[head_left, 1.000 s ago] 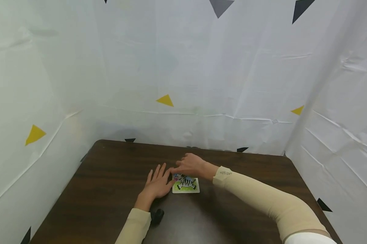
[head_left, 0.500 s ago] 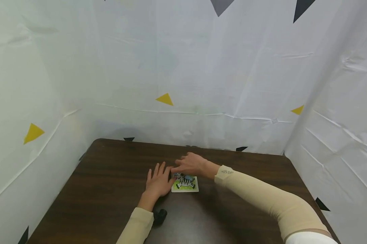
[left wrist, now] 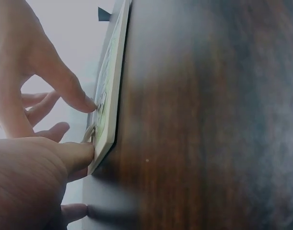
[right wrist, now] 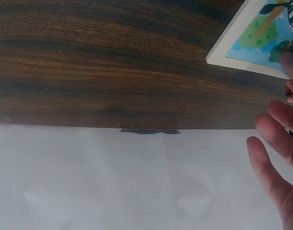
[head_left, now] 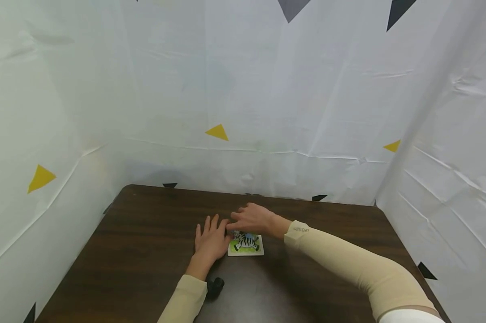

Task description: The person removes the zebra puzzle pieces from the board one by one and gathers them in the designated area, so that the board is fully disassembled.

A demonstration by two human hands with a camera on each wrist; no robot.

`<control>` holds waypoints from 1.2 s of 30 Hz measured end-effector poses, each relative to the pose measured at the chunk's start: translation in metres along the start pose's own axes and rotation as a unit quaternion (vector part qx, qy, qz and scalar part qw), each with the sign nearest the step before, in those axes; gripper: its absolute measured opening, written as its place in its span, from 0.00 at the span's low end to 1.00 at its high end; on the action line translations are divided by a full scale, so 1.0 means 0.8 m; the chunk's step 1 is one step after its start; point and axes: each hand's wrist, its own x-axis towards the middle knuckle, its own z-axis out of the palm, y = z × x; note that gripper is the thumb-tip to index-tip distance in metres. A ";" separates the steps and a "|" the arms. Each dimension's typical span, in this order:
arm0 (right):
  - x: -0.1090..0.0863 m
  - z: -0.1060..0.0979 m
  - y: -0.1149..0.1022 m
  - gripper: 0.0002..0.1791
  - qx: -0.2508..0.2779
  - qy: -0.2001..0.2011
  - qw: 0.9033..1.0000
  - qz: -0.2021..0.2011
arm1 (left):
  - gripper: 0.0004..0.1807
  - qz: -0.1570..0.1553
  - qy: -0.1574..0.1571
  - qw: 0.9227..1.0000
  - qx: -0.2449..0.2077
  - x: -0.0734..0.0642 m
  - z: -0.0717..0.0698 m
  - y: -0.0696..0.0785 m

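A small zebra picture puzzle (head_left: 247, 246) in a pale frame lies flat on the dark wooden table. In the head view my left hand (head_left: 211, 244) rests at its left side with fingers spread. The left wrist view shows the left thumb (left wrist: 80, 155) against the frame's corner, where a thin puzzle piece (left wrist: 89, 133) sticks up slightly. My right hand (head_left: 253, 220) reaches across the puzzle's far edge, one digit touching the picture near that piece. In the right wrist view its other fingers (right wrist: 275, 132) are spread off the board. Both hands cover the puzzle's far left part.
The brown table (head_left: 146, 251) has its far edge close behind the hands. White sheeting (head_left: 259, 89) with yellow and dark triangles hangs behind it and along both sides. A black wrist device (head_left: 215, 288) sits under the left wrist.
My left wrist has shifted slightly to the right, and the left thumb lies closer along the puzzle's edge. The right hand and the puzzle stay nearly in place.
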 end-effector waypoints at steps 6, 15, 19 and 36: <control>-0.002 0.004 0.001 0.22 0.001 0.012 1.000 -0.004 | 0.30 0.000 0.006 1.000 0.003 0.003 0.004 0.002; -0.018 0.011 0.007 0.19 0.156 0.057 0.983 0.080 | 0.33 0.003 0.006 1.000 0.008 0.006 0.012 0.007; -0.023 0.016 0.001 0.25 0.304 0.047 0.941 0.145 | 0.32 0.008 0.005 1.000 0.012 0.006 0.014 0.006; -0.014 0.050 -0.058 0.34 0.573 0.071 0.762 0.293 | 0.26 0.014 0.012 1.000 -0.007 0.012 0.010 -0.014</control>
